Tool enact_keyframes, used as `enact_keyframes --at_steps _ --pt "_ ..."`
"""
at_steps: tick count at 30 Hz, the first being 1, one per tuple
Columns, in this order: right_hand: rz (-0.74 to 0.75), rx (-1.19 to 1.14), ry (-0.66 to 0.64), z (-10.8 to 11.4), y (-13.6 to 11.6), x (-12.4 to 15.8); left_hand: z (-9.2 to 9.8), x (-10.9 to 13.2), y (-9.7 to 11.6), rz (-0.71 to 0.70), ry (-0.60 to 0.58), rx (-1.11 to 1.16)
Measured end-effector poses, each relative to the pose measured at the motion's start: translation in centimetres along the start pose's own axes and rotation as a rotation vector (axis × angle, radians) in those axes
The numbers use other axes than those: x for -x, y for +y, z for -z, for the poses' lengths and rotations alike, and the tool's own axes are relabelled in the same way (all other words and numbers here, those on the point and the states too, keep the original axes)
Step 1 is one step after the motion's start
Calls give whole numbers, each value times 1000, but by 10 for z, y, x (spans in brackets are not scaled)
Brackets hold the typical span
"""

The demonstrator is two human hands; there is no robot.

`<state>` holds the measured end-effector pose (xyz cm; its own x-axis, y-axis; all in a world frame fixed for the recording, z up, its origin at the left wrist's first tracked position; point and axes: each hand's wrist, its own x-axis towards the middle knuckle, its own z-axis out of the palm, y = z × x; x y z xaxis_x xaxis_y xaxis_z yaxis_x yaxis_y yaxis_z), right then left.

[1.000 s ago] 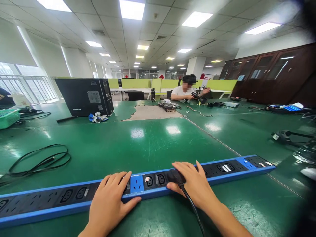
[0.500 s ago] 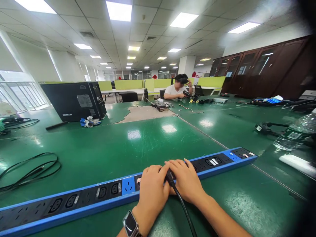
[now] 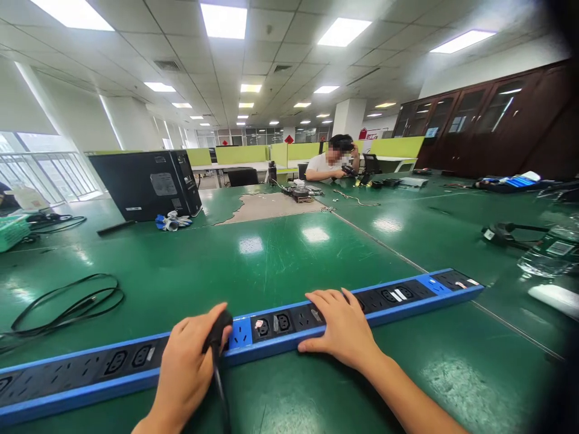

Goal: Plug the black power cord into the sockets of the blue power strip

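A long blue power strip (image 3: 289,343) with black and blue socket panels lies slantwise across the green table. My left hand (image 3: 190,349) is closed around a black power plug (image 3: 219,328), with its black cable (image 3: 221,392) hanging towards me. The plug is above the strip, beside a blue socket panel (image 3: 239,333). Whether its pins touch anything is hidden by my fingers. Farther right, my right hand (image 3: 342,328) grips the strip, fingers over its top and thumb against the near side, covering some sockets.
A coiled black cable (image 3: 67,307) lies at left. Behind it stand a black computer case (image 3: 145,187) and blue-and-white gloves (image 3: 174,221). A plastic bottle (image 3: 552,250) and a white object (image 3: 554,304) are at right. Across the table sits a person (image 3: 332,163).
My left hand has moved left along the strip with the plug, away from my right hand. My right hand stays on the strip, and sockets between the hands now show.
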<state>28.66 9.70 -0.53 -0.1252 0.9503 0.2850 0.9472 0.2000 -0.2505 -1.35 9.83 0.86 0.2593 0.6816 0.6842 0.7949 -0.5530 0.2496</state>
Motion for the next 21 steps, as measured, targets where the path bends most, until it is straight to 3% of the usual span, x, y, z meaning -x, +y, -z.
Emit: enact_keyframes --at_steps 4,21 --pt "7 9 -1 -1 0 0 -3 19 -12 -30 -50 11" --pt "-14 21 -37 -1 -2 -1 -12 10 6 -88 -81 -92"
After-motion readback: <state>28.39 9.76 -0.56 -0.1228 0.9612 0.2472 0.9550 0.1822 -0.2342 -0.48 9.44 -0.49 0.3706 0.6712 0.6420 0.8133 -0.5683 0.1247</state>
